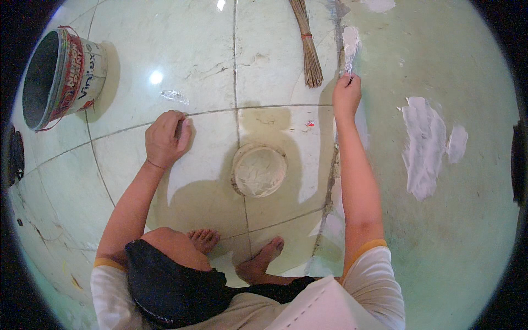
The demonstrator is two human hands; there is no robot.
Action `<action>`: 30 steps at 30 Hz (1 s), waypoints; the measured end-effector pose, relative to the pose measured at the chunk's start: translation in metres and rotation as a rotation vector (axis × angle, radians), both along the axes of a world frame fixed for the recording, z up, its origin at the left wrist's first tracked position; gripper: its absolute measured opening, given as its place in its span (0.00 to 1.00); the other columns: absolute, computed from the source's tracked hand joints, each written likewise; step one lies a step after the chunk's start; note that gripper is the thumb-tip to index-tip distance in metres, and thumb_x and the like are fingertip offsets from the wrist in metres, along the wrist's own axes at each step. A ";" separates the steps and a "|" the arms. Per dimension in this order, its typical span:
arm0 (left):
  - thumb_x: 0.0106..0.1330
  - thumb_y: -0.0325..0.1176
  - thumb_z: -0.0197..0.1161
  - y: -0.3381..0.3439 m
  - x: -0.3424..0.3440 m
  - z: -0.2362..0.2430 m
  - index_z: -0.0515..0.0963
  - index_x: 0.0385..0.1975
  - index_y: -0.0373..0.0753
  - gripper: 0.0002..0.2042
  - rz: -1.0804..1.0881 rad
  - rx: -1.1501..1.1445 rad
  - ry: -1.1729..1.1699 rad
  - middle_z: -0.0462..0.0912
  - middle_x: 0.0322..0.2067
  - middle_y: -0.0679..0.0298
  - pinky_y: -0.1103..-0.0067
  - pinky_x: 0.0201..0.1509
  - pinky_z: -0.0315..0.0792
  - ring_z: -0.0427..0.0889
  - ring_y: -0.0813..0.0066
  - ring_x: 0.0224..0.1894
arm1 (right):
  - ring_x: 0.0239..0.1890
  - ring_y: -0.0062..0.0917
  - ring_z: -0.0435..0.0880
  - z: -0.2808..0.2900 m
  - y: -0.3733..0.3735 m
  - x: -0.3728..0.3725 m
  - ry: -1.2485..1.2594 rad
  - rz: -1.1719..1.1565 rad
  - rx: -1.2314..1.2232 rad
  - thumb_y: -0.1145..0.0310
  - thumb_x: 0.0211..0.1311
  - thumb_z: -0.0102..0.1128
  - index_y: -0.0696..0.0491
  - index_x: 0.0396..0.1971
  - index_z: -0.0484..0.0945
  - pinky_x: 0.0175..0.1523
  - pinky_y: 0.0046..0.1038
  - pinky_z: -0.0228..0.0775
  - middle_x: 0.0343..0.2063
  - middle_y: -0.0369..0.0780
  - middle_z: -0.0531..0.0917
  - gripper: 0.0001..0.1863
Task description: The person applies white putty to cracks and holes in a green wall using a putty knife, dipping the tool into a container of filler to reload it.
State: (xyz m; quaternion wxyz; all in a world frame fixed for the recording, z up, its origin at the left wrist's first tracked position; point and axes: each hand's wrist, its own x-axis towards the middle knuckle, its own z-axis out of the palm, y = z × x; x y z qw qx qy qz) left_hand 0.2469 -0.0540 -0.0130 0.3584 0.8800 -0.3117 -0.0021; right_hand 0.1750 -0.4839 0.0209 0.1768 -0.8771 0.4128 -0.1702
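Observation:
My right hand (347, 93) grips a putty knife (348, 60), its blade at a white smear low on the pale green wall (440, 236) beside the floor's edge. My left hand (166, 136) is curled closed against the tiled floor (203, 132), with no object visible in it. Between my arms, in shadow, stands a round shallow container (259, 170) with pale paste in it. Broad white patches (423, 148) mark the wall right of my right forearm.
A large paint bucket (77, 77) with a red handle lies or stands at the upper left. A bundled stick broom (306, 49) lies near the wall at the top. My bare feet (258, 258) are below the container. A dark object (15, 154) sits at the far left.

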 end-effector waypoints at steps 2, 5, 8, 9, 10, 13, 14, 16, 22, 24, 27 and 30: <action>0.61 0.30 0.64 -0.002 0.000 0.001 0.76 0.31 0.38 0.05 -0.006 0.015 0.005 0.78 0.26 0.59 0.70 0.30 0.73 0.79 0.60 0.27 | 0.49 0.58 0.79 -0.005 0.002 0.001 -0.031 0.016 -0.034 0.65 0.70 0.48 0.66 0.45 0.74 0.53 0.48 0.70 0.43 0.62 0.81 0.17; 0.61 0.31 0.64 -0.004 -0.002 -0.002 0.76 0.31 0.38 0.05 0.002 0.019 0.024 0.78 0.26 0.59 0.70 0.30 0.73 0.79 0.60 0.27 | 0.49 0.58 0.79 -0.006 -0.009 0.028 -0.045 0.109 -0.117 0.65 0.70 0.48 0.67 0.45 0.73 0.53 0.48 0.70 0.43 0.62 0.80 0.18; 0.61 0.31 0.64 -0.002 -0.003 0.000 0.76 0.31 0.39 0.05 0.006 0.041 0.016 0.78 0.26 0.59 0.70 0.30 0.73 0.79 0.60 0.27 | 0.49 0.58 0.79 0.002 -0.010 0.051 0.039 -0.008 0.001 0.65 0.70 0.48 0.67 0.47 0.73 0.54 0.48 0.69 0.43 0.62 0.80 0.18; 0.61 0.31 0.64 -0.002 -0.002 -0.001 0.76 0.31 0.39 0.05 0.006 0.019 -0.008 0.78 0.26 0.59 0.70 0.30 0.73 0.79 0.61 0.27 | 0.50 0.57 0.79 0.003 -0.008 0.049 0.023 -0.013 -0.002 0.65 0.71 0.48 0.67 0.47 0.73 0.54 0.47 0.69 0.43 0.62 0.80 0.18; 0.61 0.31 0.64 -0.003 -0.002 -0.003 0.76 0.31 0.39 0.05 0.008 -0.005 -0.031 0.78 0.25 0.59 0.70 0.30 0.73 0.79 0.61 0.26 | 0.50 0.57 0.79 0.001 -0.008 0.043 0.009 -0.017 -0.006 0.65 0.71 0.48 0.67 0.47 0.73 0.54 0.47 0.69 0.43 0.62 0.80 0.18; 0.62 0.31 0.63 -0.004 -0.002 -0.004 0.76 0.30 0.38 0.04 0.004 -0.001 -0.019 0.77 0.25 0.59 0.70 0.30 0.73 0.78 0.61 0.26 | 0.49 0.56 0.79 -0.003 -0.001 0.016 -0.019 -0.073 0.008 0.64 0.71 0.48 0.66 0.48 0.73 0.53 0.47 0.70 0.42 0.61 0.81 0.18; 0.62 0.31 0.63 -0.003 -0.002 -0.003 0.76 0.30 0.38 0.04 0.001 0.016 -0.003 0.77 0.25 0.59 0.70 0.31 0.73 0.78 0.61 0.26 | 0.49 0.56 0.79 -0.003 0.005 0.004 -0.027 -0.099 0.020 0.64 0.71 0.48 0.65 0.48 0.73 0.52 0.46 0.70 0.42 0.61 0.81 0.19; 0.62 0.30 0.63 -0.003 -0.003 -0.003 0.76 0.30 0.38 0.04 0.009 -0.001 0.005 0.77 0.25 0.59 0.70 0.31 0.73 0.78 0.60 0.26 | 0.49 0.56 0.79 -0.001 0.015 -0.020 -0.035 -0.117 0.038 0.63 0.72 0.48 0.65 0.49 0.72 0.52 0.46 0.70 0.42 0.60 0.81 0.19; 0.62 0.31 0.63 -0.003 -0.003 -0.002 0.76 0.30 0.38 0.04 0.005 0.022 -0.004 0.78 0.26 0.59 0.70 0.31 0.74 0.79 0.60 0.28 | 0.48 0.56 0.79 -0.006 0.025 -0.047 -0.093 -0.052 0.107 0.64 0.72 0.48 0.64 0.51 0.71 0.52 0.46 0.70 0.43 0.60 0.81 0.19; 0.62 0.31 0.63 -0.002 -0.002 -0.001 0.76 0.30 0.38 0.05 0.005 0.030 -0.002 0.78 0.26 0.59 0.70 0.32 0.74 0.80 0.60 0.28 | 0.48 0.57 0.80 -0.005 0.022 -0.026 -0.102 -0.004 0.062 0.64 0.72 0.48 0.64 0.51 0.71 0.52 0.47 0.70 0.43 0.60 0.81 0.19; 0.62 0.31 0.63 -0.004 -0.002 -0.003 0.76 0.30 0.38 0.05 0.006 0.033 0.005 0.78 0.26 0.59 0.71 0.32 0.74 0.80 0.60 0.29 | 0.47 0.58 0.80 -0.002 0.004 0.016 -0.103 0.038 -0.025 0.64 0.71 0.49 0.65 0.50 0.71 0.52 0.47 0.71 0.42 0.61 0.81 0.19; 0.62 0.31 0.63 -0.005 -0.003 -0.004 0.76 0.30 0.38 0.04 0.003 0.028 -0.001 0.78 0.26 0.59 0.71 0.32 0.74 0.80 0.61 0.28 | 0.46 0.58 0.80 0.004 -0.004 0.032 -0.087 0.004 -0.017 0.64 0.71 0.49 0.66 0.49 0.71 0.51 0.47 0.71 0.41 0.61 0.81 0.18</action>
